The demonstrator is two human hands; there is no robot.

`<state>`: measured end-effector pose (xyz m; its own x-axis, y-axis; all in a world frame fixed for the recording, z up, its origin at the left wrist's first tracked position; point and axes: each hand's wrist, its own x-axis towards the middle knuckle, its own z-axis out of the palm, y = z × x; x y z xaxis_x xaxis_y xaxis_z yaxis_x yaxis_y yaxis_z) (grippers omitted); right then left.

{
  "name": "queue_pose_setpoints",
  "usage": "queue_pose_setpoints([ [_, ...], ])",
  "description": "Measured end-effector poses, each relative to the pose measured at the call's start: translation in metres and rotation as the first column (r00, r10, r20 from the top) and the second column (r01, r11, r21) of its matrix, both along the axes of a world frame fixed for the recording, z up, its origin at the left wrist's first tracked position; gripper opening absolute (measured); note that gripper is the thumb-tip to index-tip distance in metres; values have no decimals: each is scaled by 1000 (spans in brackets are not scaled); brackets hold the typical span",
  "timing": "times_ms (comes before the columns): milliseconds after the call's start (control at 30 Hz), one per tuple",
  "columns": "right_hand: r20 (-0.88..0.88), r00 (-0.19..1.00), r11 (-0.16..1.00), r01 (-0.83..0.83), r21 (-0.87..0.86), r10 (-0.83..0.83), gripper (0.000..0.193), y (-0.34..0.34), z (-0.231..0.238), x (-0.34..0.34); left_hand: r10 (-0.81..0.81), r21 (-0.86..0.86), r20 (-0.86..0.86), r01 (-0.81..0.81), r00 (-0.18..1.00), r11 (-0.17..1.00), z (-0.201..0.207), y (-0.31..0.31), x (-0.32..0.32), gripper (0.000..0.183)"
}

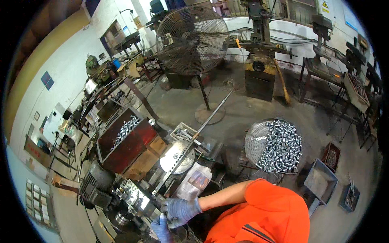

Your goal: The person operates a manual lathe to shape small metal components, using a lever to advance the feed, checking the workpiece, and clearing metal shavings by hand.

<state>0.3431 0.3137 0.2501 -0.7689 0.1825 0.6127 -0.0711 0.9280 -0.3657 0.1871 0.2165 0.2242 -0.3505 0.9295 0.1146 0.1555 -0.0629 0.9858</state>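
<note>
My right hand [178, 210], in a blue-grey work glove, is curled at the near edge of a greasy metal machine [135, 198]. Just below and left of it is my left hand [162, 230], gloved the same way, its thumb raised against the right hand's fingers. Both hands look closed together, and whatever they grip is hidden by the gloves. A long metal bar [194, 137] with holes at its near end slants away from beside my right hand. Past the hands, a round pale disc [172, 164] and a crumpled printed plastic bag [194, 182] lie on the bench.
A red metal bin [135, 148] of shiny parts stands at the left, near a motor [97, 180]. Right of the bench, a round perforated basket [254, 143] holds many short metal cylinders [281, 148]. Grey tubs [321, 182] sit at far right; a large fan [192, 40] stands ahead.
</note>
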Motion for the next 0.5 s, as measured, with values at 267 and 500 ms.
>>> queue_pose_setpoints([
  [267, 144, 989, 1000, -8, -24, 12, 37, 0, -4, -5, 106, -101, -104, -117, 989, 988, -37, 2, -30, 41],
  [500, 85, 995, 997, 51, 56, -56, 39, -12, 5, 2, 11, 108, -243, 16, 970, 994, -32, -3, -30, 43],
])
